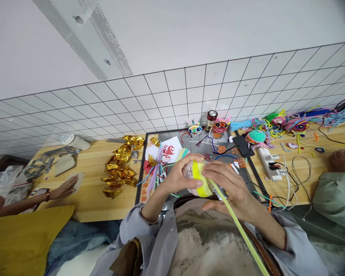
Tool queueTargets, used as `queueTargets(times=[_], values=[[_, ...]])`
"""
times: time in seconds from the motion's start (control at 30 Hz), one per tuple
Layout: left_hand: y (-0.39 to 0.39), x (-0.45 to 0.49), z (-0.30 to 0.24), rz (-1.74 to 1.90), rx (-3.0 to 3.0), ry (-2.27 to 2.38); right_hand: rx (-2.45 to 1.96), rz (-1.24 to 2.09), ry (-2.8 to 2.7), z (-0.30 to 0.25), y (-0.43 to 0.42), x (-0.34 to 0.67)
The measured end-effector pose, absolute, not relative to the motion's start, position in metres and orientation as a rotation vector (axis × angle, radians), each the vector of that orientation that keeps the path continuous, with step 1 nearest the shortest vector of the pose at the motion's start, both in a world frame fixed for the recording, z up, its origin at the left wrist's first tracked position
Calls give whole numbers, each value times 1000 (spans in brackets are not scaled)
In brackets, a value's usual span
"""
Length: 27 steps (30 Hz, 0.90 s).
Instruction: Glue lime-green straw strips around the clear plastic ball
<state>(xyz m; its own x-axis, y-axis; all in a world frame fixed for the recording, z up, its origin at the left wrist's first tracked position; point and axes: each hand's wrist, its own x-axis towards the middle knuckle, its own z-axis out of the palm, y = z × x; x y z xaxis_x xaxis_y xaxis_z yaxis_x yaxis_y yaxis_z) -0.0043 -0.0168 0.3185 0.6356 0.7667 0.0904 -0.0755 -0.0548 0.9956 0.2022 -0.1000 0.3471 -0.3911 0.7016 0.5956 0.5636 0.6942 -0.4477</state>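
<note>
A round ball [197, 172] wrapped in pale pink and bright yellow fuzzy strips, which look like pipe cleaners, is held in front of my chest. Around its left side my left hand [179, 174] is closed, thumb across the front. My right hand [232, 188] has its fingers pressed on the ball's right side, with the thumb lower and apart. From the ball a long yellow pipe cleaner [241, 230] runs under my right fingers and down past my lap. The ball's underside is hidden by my hands.
Gold foil [123, 161] lies left of a dark mat with pipe cleaners [161, 161] and red-printed paper [169, 149]. Behind stand a glass bottle [211, 122] and colourful animal heads [194, 127]. To the right are a phone [243, 146] and power strip [268, 164]. People sit on both sides.
</note>
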Motion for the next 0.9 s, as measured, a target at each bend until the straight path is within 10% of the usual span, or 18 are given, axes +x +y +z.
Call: queueTargets(times=[0.9], values=[[-19, -7, 329, 755, 1565, 491, -875, -3, -2038, 320, -112, 190]])
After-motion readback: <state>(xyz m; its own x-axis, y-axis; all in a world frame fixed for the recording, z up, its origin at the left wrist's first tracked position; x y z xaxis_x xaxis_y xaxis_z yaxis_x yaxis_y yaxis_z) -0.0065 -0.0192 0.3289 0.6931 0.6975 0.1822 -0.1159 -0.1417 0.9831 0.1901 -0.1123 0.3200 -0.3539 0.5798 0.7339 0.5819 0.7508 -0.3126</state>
